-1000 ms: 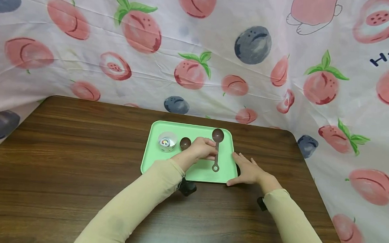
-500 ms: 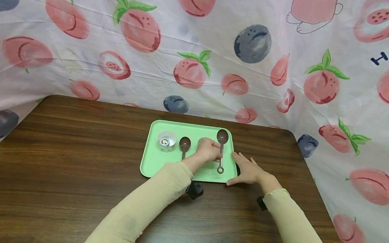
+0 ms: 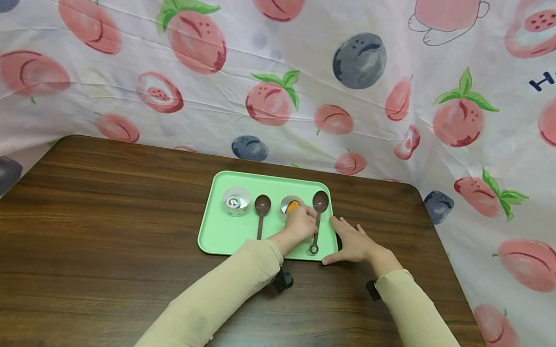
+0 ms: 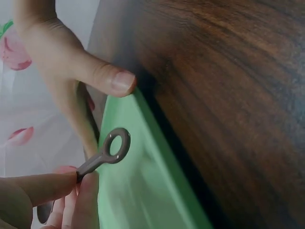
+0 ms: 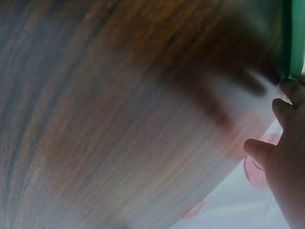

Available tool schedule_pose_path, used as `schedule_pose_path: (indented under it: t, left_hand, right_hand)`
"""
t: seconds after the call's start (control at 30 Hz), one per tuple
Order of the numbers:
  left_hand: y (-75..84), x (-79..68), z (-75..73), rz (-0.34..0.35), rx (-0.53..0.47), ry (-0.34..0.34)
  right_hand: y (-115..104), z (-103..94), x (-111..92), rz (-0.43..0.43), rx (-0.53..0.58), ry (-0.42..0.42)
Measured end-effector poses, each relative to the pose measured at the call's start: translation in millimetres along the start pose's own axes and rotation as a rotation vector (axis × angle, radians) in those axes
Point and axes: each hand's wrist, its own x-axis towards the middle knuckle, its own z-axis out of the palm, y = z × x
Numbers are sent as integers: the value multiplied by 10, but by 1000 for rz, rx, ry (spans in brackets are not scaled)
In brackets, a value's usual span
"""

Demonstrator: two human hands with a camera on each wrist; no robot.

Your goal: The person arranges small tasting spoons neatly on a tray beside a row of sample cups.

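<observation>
My left hand pinches the handle of a brown spoon over the right part of a green tray. In the left wrist view the spoon's ring end sticks out past thumb and fingers. My right hand rests against the tray's right edge, fingers spread and thumb at the near corner. Just beyond the left hand stands a small paper cup with an orange piece in it, partly covered by the fingers. A second brown spoon lies left of that cup, its handle end hidden behind the left forearm.
Another small cup, holding a round piece with a white rim, stands at the tray's left. Under the tray is a dark wooden table. A fruit-printed cloth hangs behind it and along the right side.
My left hand has moved right and slightly nearer with the spoon, uncovering the other spoon's handle and the cup with the orange piece. The right hand has stayed at the tray's edge.
</observation>
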Motion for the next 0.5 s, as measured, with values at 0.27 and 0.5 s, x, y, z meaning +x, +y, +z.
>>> schedule_pose_path:
  t: [0.27, 0.5]
  left_hand:
    - [-78, -28, 82, 115, 38, 64]
    - [-112, -60, 143, 149, 68, 90]
  right_hand:
    - [-4, -6, -4, 0, 10, -6]
    - [5, -13, -2, -3, 6, -11]
